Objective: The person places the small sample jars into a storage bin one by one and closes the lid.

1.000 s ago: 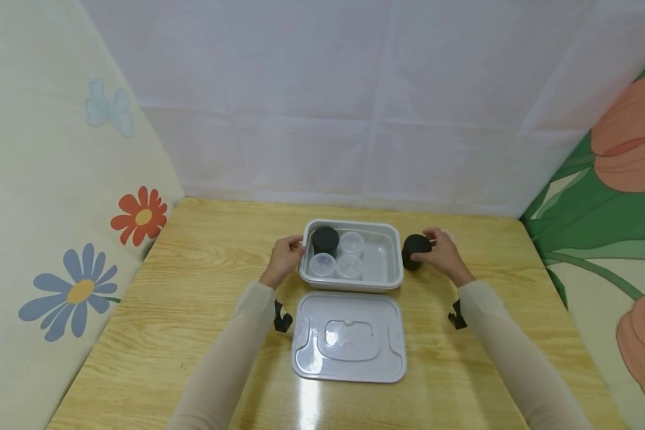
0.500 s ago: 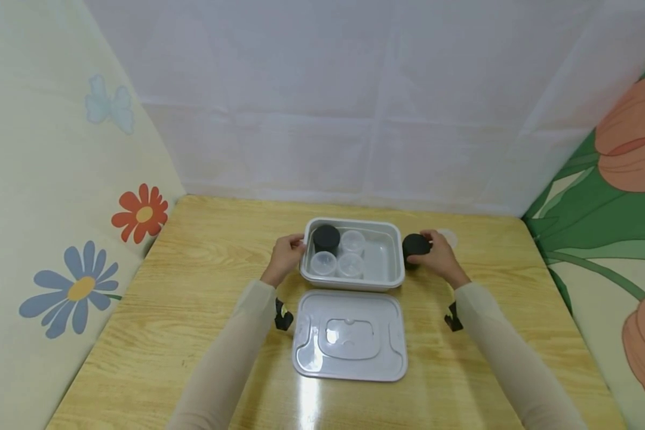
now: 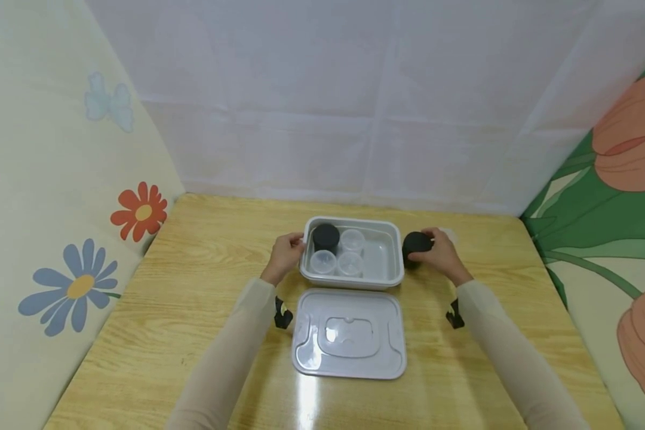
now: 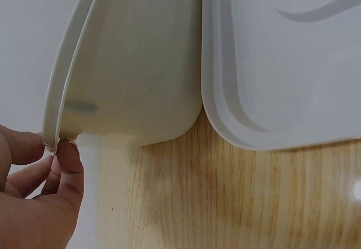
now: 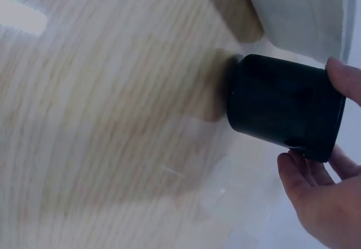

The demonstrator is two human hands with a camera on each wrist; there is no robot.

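A pale rectangular box (image 3: 374, 286) stands on the table, and my left hand (image 3: 285, 258) pinches its left rim between thumb and fingers. Just right of the box, my right hand (image 3: 442, 255) grips a black round container (image 3: 416, 242) by its upper end. In the right wrist view that container (image 5: 282, 102) has straight sides and a slightly wider top edge, with the thumb on one side and fingers on the other. Inside the box sit another black round container (image 3: 325, 237) and several clear cups (image 3: 323, 261), grouped at the left; the box's right part shows bare floor.
A pale rectangular lid (image 3: 349, 361) lies flat on the table directly in front of the box. Partly hidden behind my right hand is a clear round disc (image 3: 449, 234). A white cloth wall (image 3: 301, 149) closes off the table's back edge.
My right hand has shifted slightly about the black container, which stays beside the box. The left hand keeps its hold on the rim.
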